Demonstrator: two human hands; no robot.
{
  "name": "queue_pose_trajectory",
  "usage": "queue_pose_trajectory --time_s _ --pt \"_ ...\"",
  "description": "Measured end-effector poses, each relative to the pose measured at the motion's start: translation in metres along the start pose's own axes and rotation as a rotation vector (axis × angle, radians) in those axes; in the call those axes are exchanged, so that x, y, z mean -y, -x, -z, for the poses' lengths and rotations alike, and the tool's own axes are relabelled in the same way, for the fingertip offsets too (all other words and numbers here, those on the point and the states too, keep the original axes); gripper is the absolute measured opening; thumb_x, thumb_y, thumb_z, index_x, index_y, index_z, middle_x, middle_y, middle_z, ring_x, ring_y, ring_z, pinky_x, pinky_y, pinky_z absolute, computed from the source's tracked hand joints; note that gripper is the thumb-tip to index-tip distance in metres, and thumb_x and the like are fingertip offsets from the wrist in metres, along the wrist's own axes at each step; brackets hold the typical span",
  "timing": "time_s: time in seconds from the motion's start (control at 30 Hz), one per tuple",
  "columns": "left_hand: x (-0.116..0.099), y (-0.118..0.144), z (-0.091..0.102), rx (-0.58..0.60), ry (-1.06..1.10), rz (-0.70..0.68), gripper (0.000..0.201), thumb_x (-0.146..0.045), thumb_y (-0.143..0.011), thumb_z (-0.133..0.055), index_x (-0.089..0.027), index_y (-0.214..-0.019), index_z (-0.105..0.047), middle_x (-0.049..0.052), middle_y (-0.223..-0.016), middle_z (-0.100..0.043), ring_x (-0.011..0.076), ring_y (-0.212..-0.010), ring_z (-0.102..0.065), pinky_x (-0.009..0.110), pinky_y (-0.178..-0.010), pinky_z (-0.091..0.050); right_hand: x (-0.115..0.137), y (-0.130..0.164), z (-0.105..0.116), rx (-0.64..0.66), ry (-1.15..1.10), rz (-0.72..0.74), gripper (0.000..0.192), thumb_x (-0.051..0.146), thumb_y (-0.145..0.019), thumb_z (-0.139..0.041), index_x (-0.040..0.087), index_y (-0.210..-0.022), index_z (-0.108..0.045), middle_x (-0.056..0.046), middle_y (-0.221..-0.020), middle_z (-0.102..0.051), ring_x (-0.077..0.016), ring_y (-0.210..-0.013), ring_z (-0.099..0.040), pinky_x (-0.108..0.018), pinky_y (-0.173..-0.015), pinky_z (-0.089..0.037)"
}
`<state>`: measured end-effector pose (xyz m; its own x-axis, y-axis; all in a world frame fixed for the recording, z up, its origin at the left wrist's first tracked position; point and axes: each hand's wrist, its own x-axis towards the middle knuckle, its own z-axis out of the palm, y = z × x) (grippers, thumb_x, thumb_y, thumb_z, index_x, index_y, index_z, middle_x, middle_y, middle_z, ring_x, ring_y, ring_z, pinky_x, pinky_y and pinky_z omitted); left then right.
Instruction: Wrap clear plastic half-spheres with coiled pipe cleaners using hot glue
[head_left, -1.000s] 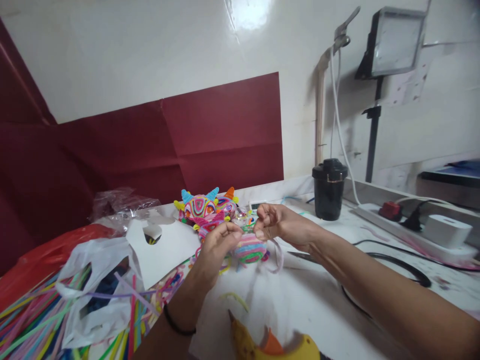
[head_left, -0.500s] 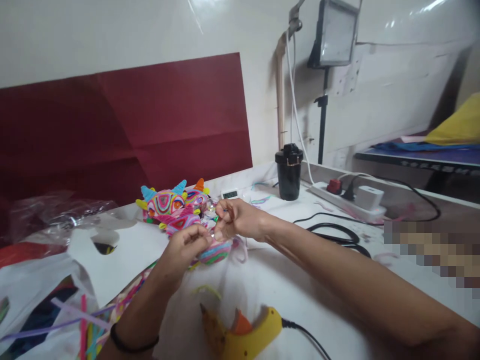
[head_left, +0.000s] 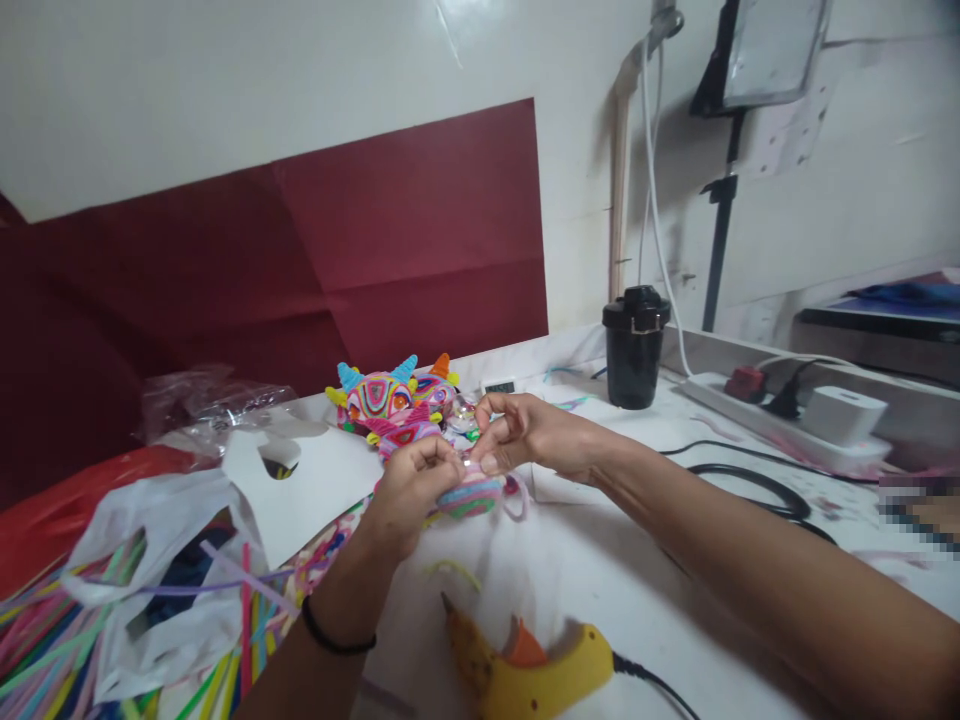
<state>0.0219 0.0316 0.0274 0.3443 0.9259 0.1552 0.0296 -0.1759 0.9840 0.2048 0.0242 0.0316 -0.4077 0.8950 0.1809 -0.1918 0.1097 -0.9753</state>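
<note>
Striped chenille ball (head_left: pixel 471 494), pinched between both hands (head_left: pixel 457 465), no legible writing

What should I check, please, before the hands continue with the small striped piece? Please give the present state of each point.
1. Left hand grips the striped pipe-cleaner piece: ok.
2. Right hand pinches at its top: ok.
3. What the right fingertips hold: cannot tell, too small.
4. Glue gun lies apart from both hands, nozzle away from the piece: ok.
5. Glue gun hot or not: cannot tell.
6. Finished horned figures sit right behind the hands, touching or apart cannot tell.
</note>
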Motion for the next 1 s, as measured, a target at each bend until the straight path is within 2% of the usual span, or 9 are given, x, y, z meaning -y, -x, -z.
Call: queue_pose_trajectory --time_s 0.13,0.43,0.77,1.0 --pt "-0.0003 -0.0001 0.0020 -0.018 0.026 -0.015 0.011 -0.021 -0.053 -0.065 -0.016 -0.054 -0.055 -0.004 -0.051 -0.049 0.0075 -0.049 -0.038 0.021 -0.048 -0.027 0.0020 0.0011 0.0017 -0.005 -0.014 0.017 0.044 0.015 -0.053 -0.086 0.019 -0.079 -0.051 0.000 -0.072 -0.074 -0.0108 -0.056 -0.062 -0.023 -0.055 -0.046" --pt "0.0011 0.0015 0.0044 0.019 0.130 -0.080 0.011 -0.020 -0.058 -0.066 -0.016 -0.058 -0.056 -0.003 -0.060 -0.053 0.0081 -0.054 -0.042 0.021 -0.051 -0.030 0.0047 0.0004 0.0004 -0.031 0.002 0.051 0.048 0.022 -0.051 -0.089 0.019 -0.078 -0.050 0.004 -0.063 -0.070 -0.0095 -0.053 -0.059 -0.023 -0.055 -0.043" --pt "-0.0011 0.0030 0.0025 0.053 -0.061 -0.045 0.014 -0.029 -0.065 -0.065 -0.018 -0.064 -0.056 -0.006 -0.053 -0.044 0.0083 -0.049 -0.035 0.022 -0.049 -0.025 0.0025 -0.0006 0.0006 -0.037 0.026 0.052 0.050 0.024 -0.053 -0.088 0.020 -0.081 -0.047 0.005 -0.061 -0.069 -0.0102 -0.052 -0.060 -0.024 -0.055 -0.044" --pt "-0.0044 0.0029 -0.0012 -0.026 -0.232 -0.114 0.013 -0.028 -0.063 -0.064 -0.017 -0.061 -0.057 -0.005 -0.052 -0.046 0.0098 -0.052 -0.038 0.023 -0.051 -0.028 0.0055 0.0022 -0.0059 -0.032 0.106 0.077 0.046 0.028 -0.055 -0.087 0.020 -0.078 -0.048 0.006 -0.060 -0.064 -0.0097 -0.052 -0.056 -0.024 -0.055 -0.042"
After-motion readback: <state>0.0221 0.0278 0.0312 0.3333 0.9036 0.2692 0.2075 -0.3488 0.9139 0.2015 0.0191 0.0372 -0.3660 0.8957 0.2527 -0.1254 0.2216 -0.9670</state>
